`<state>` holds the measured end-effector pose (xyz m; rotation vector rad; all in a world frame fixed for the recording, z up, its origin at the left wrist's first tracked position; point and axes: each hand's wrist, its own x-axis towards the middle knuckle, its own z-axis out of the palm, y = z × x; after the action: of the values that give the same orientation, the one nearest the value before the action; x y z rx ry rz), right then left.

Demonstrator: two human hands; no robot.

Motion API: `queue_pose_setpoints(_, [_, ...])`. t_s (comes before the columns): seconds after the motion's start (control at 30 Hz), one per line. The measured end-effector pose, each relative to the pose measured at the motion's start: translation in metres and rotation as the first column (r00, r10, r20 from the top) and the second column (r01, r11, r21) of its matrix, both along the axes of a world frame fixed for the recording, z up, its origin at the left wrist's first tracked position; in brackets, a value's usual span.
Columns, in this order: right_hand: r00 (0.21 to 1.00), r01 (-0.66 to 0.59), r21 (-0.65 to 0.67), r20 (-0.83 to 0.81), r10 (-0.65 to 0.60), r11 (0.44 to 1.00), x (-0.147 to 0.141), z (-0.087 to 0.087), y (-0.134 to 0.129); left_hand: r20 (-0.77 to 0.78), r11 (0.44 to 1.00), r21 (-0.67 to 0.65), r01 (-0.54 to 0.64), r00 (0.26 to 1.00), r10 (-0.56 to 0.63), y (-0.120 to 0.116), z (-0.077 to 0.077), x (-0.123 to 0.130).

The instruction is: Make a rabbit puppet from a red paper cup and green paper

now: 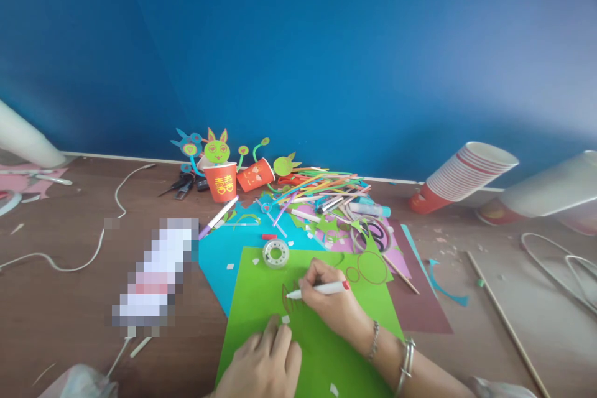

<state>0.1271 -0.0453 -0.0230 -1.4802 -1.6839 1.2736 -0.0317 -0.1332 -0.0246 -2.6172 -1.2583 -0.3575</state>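
My right hand [326, 298] grips a white marker with a red end [329, 288], its tip at the green paper [326, 348]. Pointed leaf or ear shapes are drawn in red by the tip, and circles at the sheet's upper right. My left hand [265, 360] lies flat on the lower left of this sheet, fingers stretched forward. Just above the paper's top edge sits a roll of clear tape [275, 254], with a small red cap [269, 237] behind it. A blue sheet [217, 261] shows underneath at the left.
Along the wall stand paper cups with animal cutouts [222, 181], beside a heap of colored straws [317, 186]. Scissors [373, 233] lie among scraps. At right are stacked paper cups [459, 177] and a wooden stick [506, 323]. A blurred-out device [156, 273] lies at left with a cable.
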Motion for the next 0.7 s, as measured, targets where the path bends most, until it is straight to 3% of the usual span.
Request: queue_pose_setpoints(0.7, [1.0, -0.024, 0.058, 0.017, 0.023, 0.998, 0.0037, 0.0005, -0.001, 0.005, 1.0, 0.004, 0.0, 1.0, 0.0, -0.0006, -0.0014, -0.0006])
